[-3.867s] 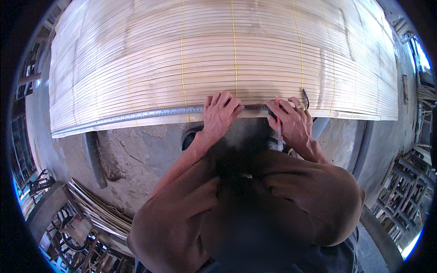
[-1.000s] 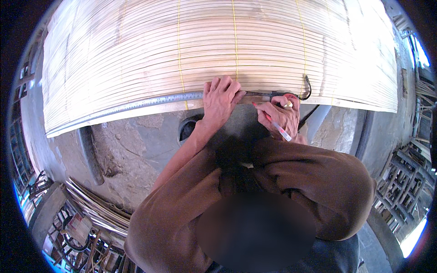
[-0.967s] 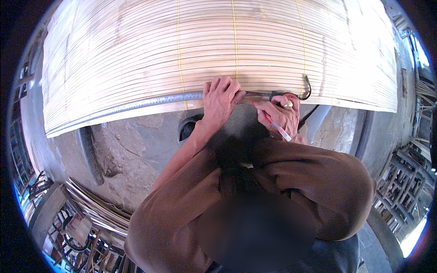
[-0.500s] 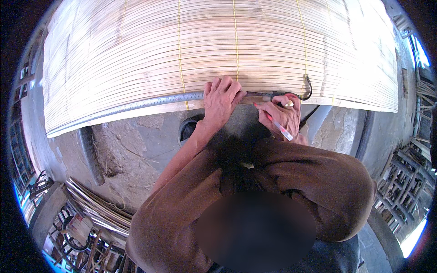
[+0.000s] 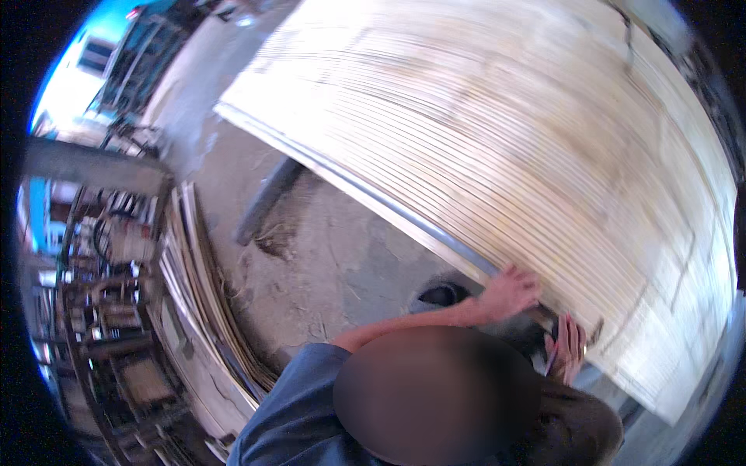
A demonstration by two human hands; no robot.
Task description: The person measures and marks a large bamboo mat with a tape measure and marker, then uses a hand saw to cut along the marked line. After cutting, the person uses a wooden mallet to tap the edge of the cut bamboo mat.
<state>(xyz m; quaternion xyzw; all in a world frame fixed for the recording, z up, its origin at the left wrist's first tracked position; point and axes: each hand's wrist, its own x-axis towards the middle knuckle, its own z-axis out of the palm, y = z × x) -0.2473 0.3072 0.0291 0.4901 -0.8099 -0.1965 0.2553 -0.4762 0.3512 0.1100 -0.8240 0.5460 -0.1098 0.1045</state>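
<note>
A pale slatted blind (image 5: 482,155) with thin crosswise strips spreads before me, tilted in view and blurred by motion. Along its near edge runs the silvery blade of a tape measure (image 5: 458,247). My left hand (image 5: 509,295) lies over that blade at the blind's edge, its fingers bent down around it. Just to the right, my right hand (image 5: 569,348) is at the same edge with a slim pen (image 5: 551,361), only faintly visible, between its fingers. A small dark hooked piece (image 5: 596,332) shows beside the right fingertips. Blur hides the finger detail.
Long thin strips (image 5: 206,295) lie bundled on the floor at the left. Behind them stands a cluttered wooden rack (image 5: 101,334). A dark pipe-like bar (image 5: 268,198) sticks out from under the blind. A dark round object (image 5: 443,295) is below my left wrist.
The view has swung left, so the blind now slants down to the right and the strips and rack show more fully. Both hands stay at the blind's near edge.
</note>
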